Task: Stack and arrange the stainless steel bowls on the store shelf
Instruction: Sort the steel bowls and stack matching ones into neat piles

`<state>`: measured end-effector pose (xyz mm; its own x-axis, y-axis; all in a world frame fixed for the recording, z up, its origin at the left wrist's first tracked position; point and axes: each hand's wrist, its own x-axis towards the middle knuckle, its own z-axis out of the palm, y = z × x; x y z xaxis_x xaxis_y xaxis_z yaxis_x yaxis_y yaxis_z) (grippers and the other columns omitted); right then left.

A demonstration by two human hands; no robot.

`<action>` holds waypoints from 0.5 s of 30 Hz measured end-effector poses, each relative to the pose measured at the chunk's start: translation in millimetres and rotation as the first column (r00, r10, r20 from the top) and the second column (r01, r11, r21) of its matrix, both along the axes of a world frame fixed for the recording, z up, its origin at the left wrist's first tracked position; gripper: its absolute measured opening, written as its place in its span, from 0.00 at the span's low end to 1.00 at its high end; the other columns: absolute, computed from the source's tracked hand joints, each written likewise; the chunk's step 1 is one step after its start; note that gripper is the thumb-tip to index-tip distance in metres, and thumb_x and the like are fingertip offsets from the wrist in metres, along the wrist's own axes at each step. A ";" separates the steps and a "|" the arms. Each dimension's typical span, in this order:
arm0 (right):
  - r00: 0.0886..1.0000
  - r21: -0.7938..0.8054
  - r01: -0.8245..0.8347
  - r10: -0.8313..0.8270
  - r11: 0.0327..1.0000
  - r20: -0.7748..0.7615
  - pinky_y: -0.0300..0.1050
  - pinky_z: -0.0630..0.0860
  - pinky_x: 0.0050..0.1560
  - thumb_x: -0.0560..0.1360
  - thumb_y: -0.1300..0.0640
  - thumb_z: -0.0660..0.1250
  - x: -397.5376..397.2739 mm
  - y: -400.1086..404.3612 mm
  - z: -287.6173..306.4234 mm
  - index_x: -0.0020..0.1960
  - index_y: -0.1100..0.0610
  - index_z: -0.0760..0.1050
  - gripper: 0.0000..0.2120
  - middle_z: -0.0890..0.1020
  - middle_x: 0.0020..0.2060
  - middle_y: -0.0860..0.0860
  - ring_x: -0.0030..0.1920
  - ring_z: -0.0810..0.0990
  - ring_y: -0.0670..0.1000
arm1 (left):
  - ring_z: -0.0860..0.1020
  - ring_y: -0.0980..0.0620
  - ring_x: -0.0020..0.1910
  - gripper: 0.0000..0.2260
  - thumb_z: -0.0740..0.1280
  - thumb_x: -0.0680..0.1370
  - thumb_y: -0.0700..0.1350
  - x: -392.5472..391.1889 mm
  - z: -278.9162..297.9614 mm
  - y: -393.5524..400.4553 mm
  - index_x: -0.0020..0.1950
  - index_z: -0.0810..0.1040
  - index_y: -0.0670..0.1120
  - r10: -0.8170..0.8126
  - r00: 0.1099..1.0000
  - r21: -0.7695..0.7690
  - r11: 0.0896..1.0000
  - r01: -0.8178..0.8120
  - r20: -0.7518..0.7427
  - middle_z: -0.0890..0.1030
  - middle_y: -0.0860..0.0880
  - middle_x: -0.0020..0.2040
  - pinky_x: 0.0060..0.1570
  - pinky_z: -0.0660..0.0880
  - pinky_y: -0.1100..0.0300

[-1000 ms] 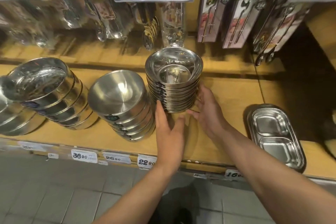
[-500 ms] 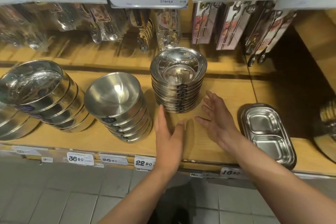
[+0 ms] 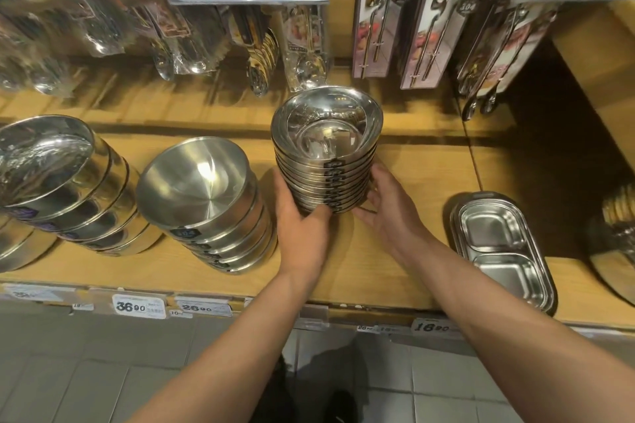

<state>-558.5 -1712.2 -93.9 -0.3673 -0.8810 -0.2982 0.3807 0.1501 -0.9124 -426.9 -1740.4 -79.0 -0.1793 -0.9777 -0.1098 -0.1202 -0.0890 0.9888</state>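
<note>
**Both hands clamp the middle stack of bowls**

Here we are at the wooden shelf [image 3: 412,271], and the left hand [image 3: 302,233] sits on the near-left side of the stack of small bowls [image 3: 326,148], thumb curled across the bottom rims and fingers wrapped round the far left side. The right hand [image 3: 388,213] mirrors it on the right, fingers bent in against the lower bowls, thumb low near the base. Both are holding the stack; whether it is lifted or resting on the board, I cannot tell.

Handling, as a judgement: nested steel like this will be stiff and fairly heavy as a pile, and polished, so slippery. The lower rims are the right place to hold, because squeezing high up could let the top bowls slide off. No risk of breakage, only clatter and dents.

Looks: shiny, shallow, round, flared rims, roughly ten deep, mirror-bright inside, dark labels lined up down the front face. The stack stands mid-shelf, slightly back from the front edge, leaning a little away from the viewer.

To its left, close by, a stack of brushed bowls [image 3: 202,196] tilts toward the aisle, and further left a stack of larger bowls [image 3: 58,175] leans the same way. Well to the right lies a divided tray [image 3: 498,247].
</note>
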 end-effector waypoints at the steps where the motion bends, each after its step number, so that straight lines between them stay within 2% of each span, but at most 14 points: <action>1: 1.000 0.005 -0.001 0.001 1.000 0.001 0.39 0.82 0.50 0.80 0.42 0.55 0.9 3.7 1.0 0.53 0.26 0.79 0.15 0.83 0.54 0.30 0.54 0.80 0.32 | 0.63 0.51 0.79 0.41 0.69 0.75 0.33 -0.4 -0.9 1.4 0.83 0.55 0.51 -0.005 1.000 0.004 1.000 0.005 0.000 0.67 0.50 0.79 0.79 0.59 0.45; 4: 1.000 0.010 0.002 -0.001 1.000 -0.016 0.42 0.80 0.55 0.80 0.41 0.56 1.7 14.6 6.1 0.56 0.26 0.78 0.14 0.82 0.56 0.31 0.58 0.79 0.33 | 0.64 0.50 0.79 0.41 0.69 0.75 0.31 -0.8 0.1 9.4 0.83 0.56 0.50 -0.036 0.999 -0.023 0.999 0.036 -0.015 0.68 0.49 0.79 0.79 0.60 0.45; 6: 0.999 0.014 0.027 -0.027 1.000 -0.026 0.46 0.78 0.60 0.79 0.40 0.57 1.6 24.1 8.3 0.59 0.29 0.77 0.14 0.81 0.60 0.33 0.63 0.78 0.37 | 0.68 0.52 0.76 0.39 0.69 0.75 0.30 -0.1 3.1 17.6 0.82 0.59 0.49 -0.067 0.998 -0.068 0.996 0.065 -0.020 0.72 0.50 0.76 0.78 0.62 0.46; 8: 0.998 0.018 0.060 -0.060 0.998 -0.019 0.50 0.76 0.64 0.77 0.38 0.60 1.5 37.3 8.6 0.62 0.30 0.76 0.15 0.79 0.65 0.36 0.68 0.75 0.42 | 0.69 0.55 0.75 0.38 0.69 0.75 0.29 2.3 5.8 27.5 0.81 0.60 0.49 -0.109 0.994 -0.105 0.989 0.105 -0.030 0.73 0.52 0.74 0.77 0.63 0.50; 10: 0.997 0.003 0.064 -0.064 0.998 -0.034 0.52 0.74 0.67 0.79 0.38 0.60 2.9 54.6 7.0 0.65 0.30 0.74 0.16 0.78 0.67 0.37 0.70 0.74 0.43 | 0.69 0.58 0.74 0.38 0.69 0.75 0.29 5.0 8.3 38.3 0.81 0.61 0.49 -0.160 0.986 -0.131 0.979 0.154 -0.041 0.73 0.54 0.73 0.76 0.65 0.57; 13: 0.995 0.004 0.076 -0.076 0.997 -0.067 0.51 0.76 0.68 0.86 0.50 0.57 5.3 83.5 1.4 0.75 0.38 0.67 0.19 0.76 0.71 0.41 0.71 0.74 0.45 | 0.70 0.65 0.72 0.39 0.68 0.75 0.26 11.7 10.5 55.0 0.80 0.62 0.51 -0.216 0.974 -0.113 0.972 0.207 -0.072 0.74 0.64 0.70 0.68 0.68 0.70; 15: 0.994 0.018 0.097 -0.096 0.995 -0.058 0.54 0.73 0.70 0.86 0.54 0.56 7.0 100.1 -0.1 0.79 0.44 0.62 0.22 0.74 0.73 0.44 0.72 0.73 0.46 | 0.71 0.65 0.71 0.39 0.68 0.76 0.26 18.7 8.0 64.5 0.81 0.60 0.53 -0.255 0.964 -0.077 0.966 0.249 -0.081 0.74 0.64 0.71 0.68 0.70 0.70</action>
<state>-551.5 -1612.1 -94.0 -0.4675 -0.8343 -0.2923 0.3415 0.1345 -0.9302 -408.2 -1675.8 -71.0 -0.4266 -0.9042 -0.0197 -0.0413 -0.0023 0.9991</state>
